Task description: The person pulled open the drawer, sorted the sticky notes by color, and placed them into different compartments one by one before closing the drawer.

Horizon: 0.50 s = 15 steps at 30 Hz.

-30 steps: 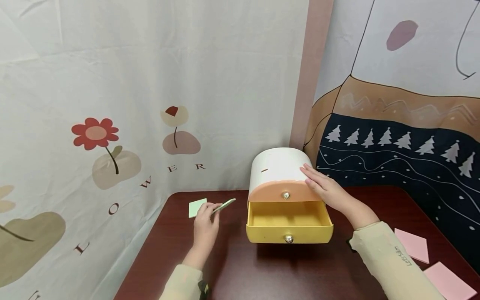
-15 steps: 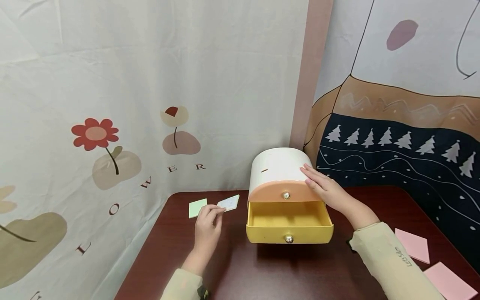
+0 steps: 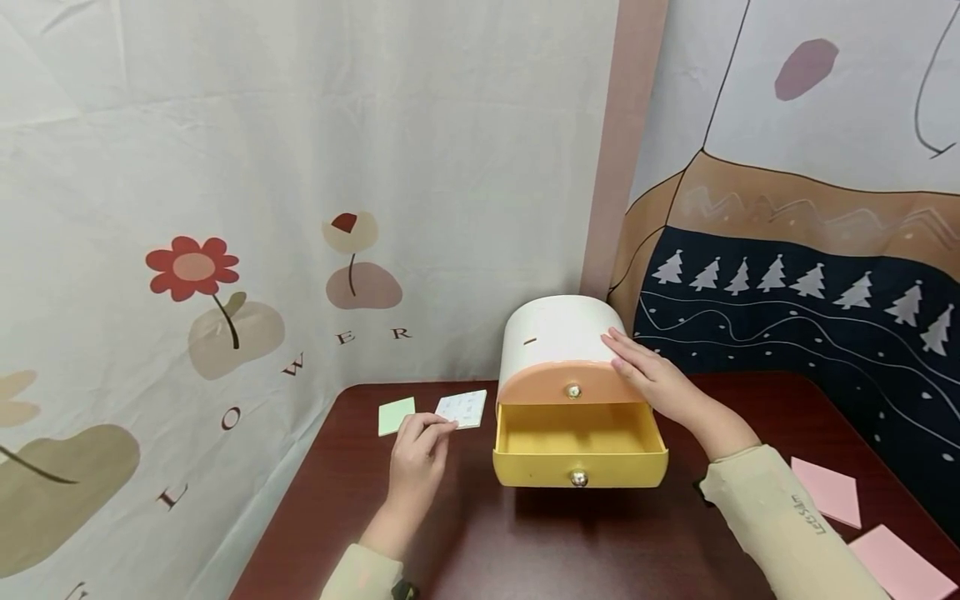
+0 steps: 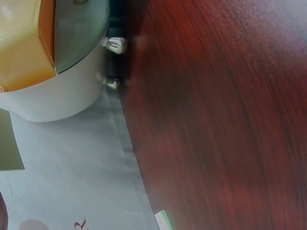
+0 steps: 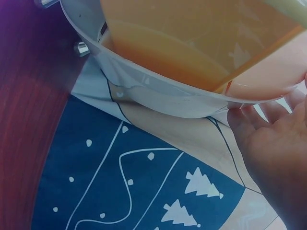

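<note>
A small sticky-note pad [image 3: 462,408] is pinched between the thumb and fingers of my left hand [image 3: 418,458], its printed white side facing up. Just left of that hand lies a green sticky-note pad [image 3: 396,415] on the table. My right hand [image 3: 663,383] rests with straight fingers on the right side of the white rounded top of a small drawer box [image 3: 558,329]. The box's yellow lower drawer [image 3: 580,469] is pulled out, and its peach upper drawer [image 3: 536,387] is closed. In the right wrist view, the fingers of my right hand [image 5: 276,148] lie along the box wall.
Two pink sticky-note pads [image 3: 828,492] lie at the right of the dark red table [image 3: 495,550], beside my right sleeve. A printed white curtain [image 3: 450,167] hangs behind the table, with a dark tree-patterned cloth [image 3: 750,325] at the right.
My left hand has turned the held sticky-note pad from edge-on to flat, so its printed white side shows. My right hand and the drawer box have not moved.
</note>
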Each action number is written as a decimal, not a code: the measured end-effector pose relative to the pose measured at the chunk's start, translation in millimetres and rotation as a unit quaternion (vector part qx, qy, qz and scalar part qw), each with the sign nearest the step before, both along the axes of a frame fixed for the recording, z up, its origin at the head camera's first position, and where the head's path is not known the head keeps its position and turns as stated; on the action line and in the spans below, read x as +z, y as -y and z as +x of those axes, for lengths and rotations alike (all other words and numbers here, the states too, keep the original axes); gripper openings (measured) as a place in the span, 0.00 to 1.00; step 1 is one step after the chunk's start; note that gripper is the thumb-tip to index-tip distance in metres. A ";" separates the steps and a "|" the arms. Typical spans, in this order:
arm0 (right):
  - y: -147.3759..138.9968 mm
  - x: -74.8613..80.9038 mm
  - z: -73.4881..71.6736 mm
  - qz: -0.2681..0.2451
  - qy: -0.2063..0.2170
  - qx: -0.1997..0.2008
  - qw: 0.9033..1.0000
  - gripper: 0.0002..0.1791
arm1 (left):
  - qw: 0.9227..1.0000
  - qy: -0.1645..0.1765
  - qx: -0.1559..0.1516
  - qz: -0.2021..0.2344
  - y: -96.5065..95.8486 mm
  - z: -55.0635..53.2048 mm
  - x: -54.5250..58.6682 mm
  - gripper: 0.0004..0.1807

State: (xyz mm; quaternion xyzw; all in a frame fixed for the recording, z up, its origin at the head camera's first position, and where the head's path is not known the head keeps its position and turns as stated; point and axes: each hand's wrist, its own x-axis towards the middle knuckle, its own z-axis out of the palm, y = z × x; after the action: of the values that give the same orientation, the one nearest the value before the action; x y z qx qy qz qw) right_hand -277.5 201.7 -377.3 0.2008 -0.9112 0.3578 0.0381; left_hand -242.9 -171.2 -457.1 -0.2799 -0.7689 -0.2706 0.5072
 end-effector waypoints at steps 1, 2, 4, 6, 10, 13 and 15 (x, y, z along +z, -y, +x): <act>0.2 0.1 0.3 -0.001 0.000 0.000 1.000 0.29 | 1.000 -0.001 -0.002 0.001 -0.6 0.7 0.8 0.12; 0.4 0.1 0.5 -0.001 -0.001 0.000 1.000 0.29 | 1.000 -0.001 -0.004 0.002 -1.2 1.6 1.7 0.11; 0.4 0.1 0.8 -0.001 -0.003 0.001 1.000 0.29 | 1.000 -0.001 -0.007 0.004 -2.2 3.1 3.5 0.11; 0.1 0.0 1.1 -0.002 -0.006 0.000 1.000 0.29 | 1.000 -0.004 -0.013 0.009 -3.1 4.4 5.6 0.11; 0.1 -0.1 1.0 -0.002 -0.008 0.000 1.000 0.29 | 0.999 -0.013 -0.025 0.018 -4.7 7.2 10.5 0.11; 0.0 -0.1 0.9 -0.001 -0.010 -0.001 1.000 0.29 | 0.999 -0.024 -0.036 0.023 -6.3 9.0 14.1 0.12; -0.2 -0.1 0.8 0.000 -0.011 -0.001 1.000 0.29 | 0.998 -0.034 -0.045 0.026 -7.7 10.2 16.2 0.12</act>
State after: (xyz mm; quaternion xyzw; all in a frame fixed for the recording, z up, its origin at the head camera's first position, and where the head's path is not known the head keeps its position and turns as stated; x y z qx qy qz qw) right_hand -276.7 201.8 -377.4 0.2038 -0.9108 0.3558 0.0481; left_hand -232.7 -163.5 -440.8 -0.3100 -0.7309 -0.3032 0.5271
